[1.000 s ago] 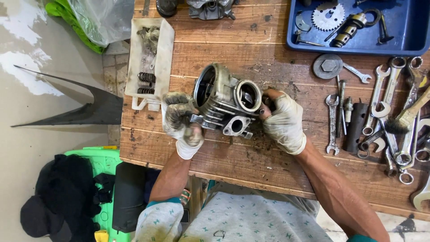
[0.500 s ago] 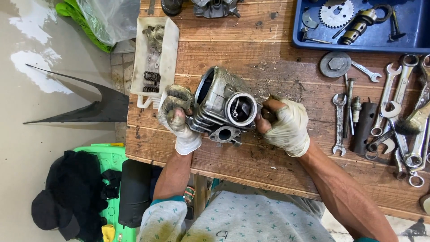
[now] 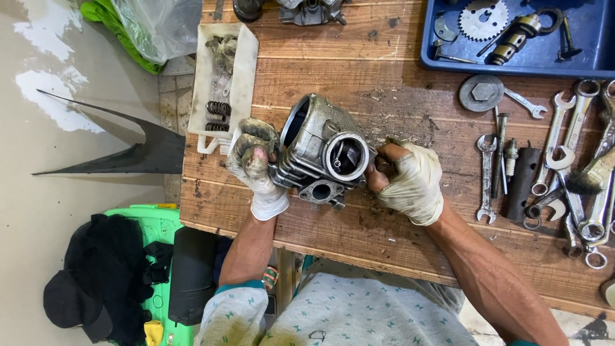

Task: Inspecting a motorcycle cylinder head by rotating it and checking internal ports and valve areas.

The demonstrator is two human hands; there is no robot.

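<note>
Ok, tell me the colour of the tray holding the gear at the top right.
Blue. The tray shows best in the head view, at the bench's far right corner.

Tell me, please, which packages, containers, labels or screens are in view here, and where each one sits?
No labels, signs or screens show.
Clear plastic bag: top left, beside the bench, crumpled over something green.
White tray: bench's left edge, oblong, holding dark springs.
Blue bin: top right corner, rectangular, holding a sprocket and metal parts.
</note>
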